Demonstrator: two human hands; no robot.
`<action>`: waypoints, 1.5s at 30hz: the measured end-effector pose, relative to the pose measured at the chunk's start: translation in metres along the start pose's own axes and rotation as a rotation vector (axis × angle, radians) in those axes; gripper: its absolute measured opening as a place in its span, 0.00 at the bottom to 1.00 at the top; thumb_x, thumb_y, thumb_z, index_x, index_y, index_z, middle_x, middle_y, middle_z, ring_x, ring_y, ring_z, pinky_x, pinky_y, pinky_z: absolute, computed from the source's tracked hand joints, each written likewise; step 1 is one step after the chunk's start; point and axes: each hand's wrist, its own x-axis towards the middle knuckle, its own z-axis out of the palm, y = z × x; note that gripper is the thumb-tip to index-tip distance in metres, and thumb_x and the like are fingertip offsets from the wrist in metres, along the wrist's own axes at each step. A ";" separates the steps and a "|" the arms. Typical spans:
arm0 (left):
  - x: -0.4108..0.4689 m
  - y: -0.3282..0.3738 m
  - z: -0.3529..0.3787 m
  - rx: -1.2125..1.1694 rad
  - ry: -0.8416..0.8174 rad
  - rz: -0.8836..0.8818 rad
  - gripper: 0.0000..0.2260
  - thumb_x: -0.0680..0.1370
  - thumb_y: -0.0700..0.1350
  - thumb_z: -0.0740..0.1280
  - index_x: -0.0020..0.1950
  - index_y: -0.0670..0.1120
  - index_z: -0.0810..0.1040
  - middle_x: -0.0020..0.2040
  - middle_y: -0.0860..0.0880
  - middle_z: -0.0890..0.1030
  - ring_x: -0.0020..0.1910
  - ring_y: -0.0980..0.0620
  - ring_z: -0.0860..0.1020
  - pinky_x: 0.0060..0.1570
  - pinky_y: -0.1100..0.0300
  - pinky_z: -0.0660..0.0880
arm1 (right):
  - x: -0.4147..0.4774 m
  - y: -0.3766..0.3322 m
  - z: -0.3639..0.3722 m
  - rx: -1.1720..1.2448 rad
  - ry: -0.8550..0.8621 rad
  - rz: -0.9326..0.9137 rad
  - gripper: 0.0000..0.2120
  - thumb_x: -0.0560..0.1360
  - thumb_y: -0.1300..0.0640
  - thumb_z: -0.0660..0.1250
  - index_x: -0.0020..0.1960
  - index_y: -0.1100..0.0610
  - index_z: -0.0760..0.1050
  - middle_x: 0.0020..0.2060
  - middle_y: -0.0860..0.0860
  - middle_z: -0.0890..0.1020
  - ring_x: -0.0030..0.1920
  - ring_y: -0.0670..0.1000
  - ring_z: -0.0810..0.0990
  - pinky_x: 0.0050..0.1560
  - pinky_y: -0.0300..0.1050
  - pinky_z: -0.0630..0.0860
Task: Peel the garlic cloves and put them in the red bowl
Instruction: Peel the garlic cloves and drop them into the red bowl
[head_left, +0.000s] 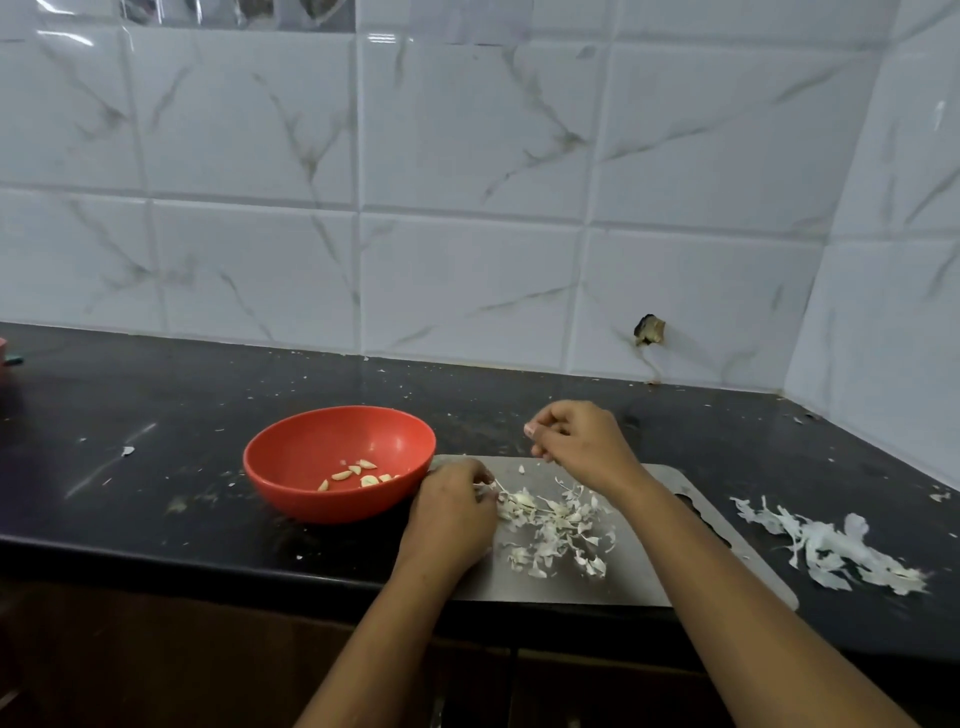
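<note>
A red bowl (291, 462) stands on the black counter and holds several peeled garlic cloves (358, 474). Right of it lies a grey cutting board (670, 582) strewn with garlic skins (558, 530). My left hand (452, 512) rests on the board's left part beside the bowl, its fingers curled and pinching a garlic piece (519, 500) at the edge of the skin pile. My right hand (576, 441) hovers over the board's far edge with curled fingers; what its fingertips pinch is too small to make out.
A second heap of white garlic skins (831, 545) lies on the counter right of the board. The tiled wall (467, 208) runs behind and turns a corner at the right. A small reddish object (4, 353) shows at the far left edge.
</note>
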 end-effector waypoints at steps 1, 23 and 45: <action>0.000 0.000 0.000 -0.014 0.004 -0.006 0.06 0.77 0.40 0.65 0.51 0.46 0.80 0.53 0.48 0.79 0.46 0.47 0.81 0.51 0.50 0.78 | -0.002 0.006 -0.003 -0.043 -0.006 0.008 0.05 0.76 0.57 0.71 0.42 0.58 0.80 0.33 0.50 0.83 0.33 0.44 0.80 0.38 0.34 0.77; 0.003 -0.006 0.003 0.064 -0.003 0.030 0.14 0.76 0.37 0.63 0.59 0.45 0.79 0.58 0.47 0.79 0.57 0.51 0.77 0.58 0.59 0.73 | -0.016 0.012 0.006 -0.420 -0.356 -0.046 0.11 0.79 0.65 0.61 0.46 0.51 0.77 0.44 0.46 0.77 0.45 0.48 0.80 0.48 0.44 0.79; 0.011 0.005 0.014 -0.010 0.073 0.219 0.04 0.76 0.44 0.70 0.42 0.50 0.84 0.35 0.55 0.82 0.34 0.61 0.78 0.38 0.60 0.75 | -0.035 0.031 0.009 0.114 -0.043 -0.060 0.06 0.77 0.64 0.67 0.48 0.58 0.83 0.35 0.50 0.85 0.35 0.42 0.81 0.37 0.33 0.75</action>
